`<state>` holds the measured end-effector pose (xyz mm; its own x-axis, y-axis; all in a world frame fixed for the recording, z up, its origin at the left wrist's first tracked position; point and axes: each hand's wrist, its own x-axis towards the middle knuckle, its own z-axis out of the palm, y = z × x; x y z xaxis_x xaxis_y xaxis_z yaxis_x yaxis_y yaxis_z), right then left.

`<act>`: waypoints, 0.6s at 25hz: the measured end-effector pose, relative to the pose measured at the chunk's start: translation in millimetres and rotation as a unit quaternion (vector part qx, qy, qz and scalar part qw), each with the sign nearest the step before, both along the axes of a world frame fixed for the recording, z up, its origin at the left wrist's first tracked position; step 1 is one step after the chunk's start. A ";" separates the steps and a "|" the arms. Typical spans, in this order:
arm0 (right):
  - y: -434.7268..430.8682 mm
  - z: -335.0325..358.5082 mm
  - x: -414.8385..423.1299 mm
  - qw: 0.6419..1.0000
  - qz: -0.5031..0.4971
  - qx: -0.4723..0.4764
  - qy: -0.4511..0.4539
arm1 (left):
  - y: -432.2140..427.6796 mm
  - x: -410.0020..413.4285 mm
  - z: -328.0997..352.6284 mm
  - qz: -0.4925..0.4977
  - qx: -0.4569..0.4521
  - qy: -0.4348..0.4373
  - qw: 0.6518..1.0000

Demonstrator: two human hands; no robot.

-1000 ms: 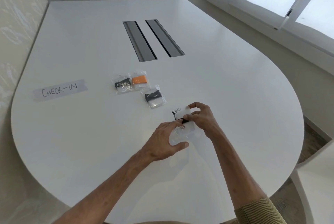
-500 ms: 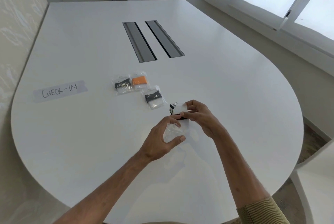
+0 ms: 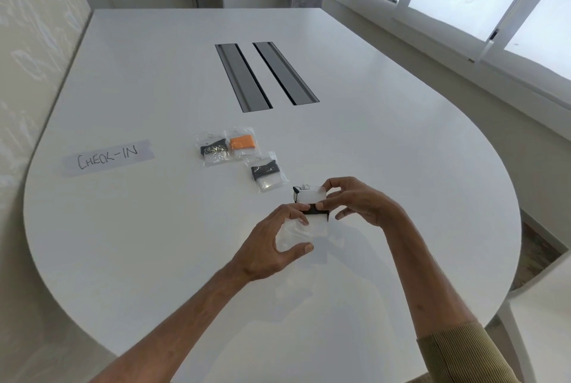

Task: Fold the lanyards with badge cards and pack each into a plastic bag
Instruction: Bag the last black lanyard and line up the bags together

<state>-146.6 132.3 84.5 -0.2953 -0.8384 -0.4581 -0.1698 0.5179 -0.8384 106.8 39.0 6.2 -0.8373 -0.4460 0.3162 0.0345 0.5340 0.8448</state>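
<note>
1 white table [image 3: 401, 166] with a rounded near end fills most of the view. 2 grey cable hatches [image 3: 242, 76] run side by side at its middle, and a strip of tape marked CHECK-IN [image 3: 108, 157] lies to the left. Above the near part of the table, the left hand [image 3: 272, 243] curls its fingers and thumb round an empty clear plastic bag [image 3: 293, 232]. The right hand [image 3: 361, 202] pinches a white badge card [image 3: 310, 197] just beyond it. 3 packed bags lie between the hatches and the hands: 1 with a dark lanyard [image 3: 213, 151], 1 with an orange lanyard [image 3: 242, 143] touching it on the right, and 1 more dark one [image 3: 266, 174] nearer. A folded black lanyard [image 3: 313, 211] wraps the held card. The card's near end meets the bag's mouth; whether it has entered cannot be told.
</note>
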 end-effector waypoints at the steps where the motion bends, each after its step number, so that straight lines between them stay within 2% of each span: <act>1: 0.2 -1.6 1.0 1.000 -0.025 -0.003 0.011 | -1.8 1.0 -1.9 0.012 -0.004 0.000 1.000; 6: 1.9 -6.2 1.1 0.986 -0.158 -0.045 -0.031 | -13.1 6.2 -7.8 0.091 0.002 -0.024 0.996; 10: 1.8 -2.1 5.8 0.980 -0.163 -0.065 -0.093 | -19.4 4.3 -9.0 0.110 0.011 -0.075 0.991; 15: 1.5 0.6 11.4 0.978 -0.146 -0.076 -0.127 | -21.3 2.6 -7.3 0.110 -0.008 -0.105 0.988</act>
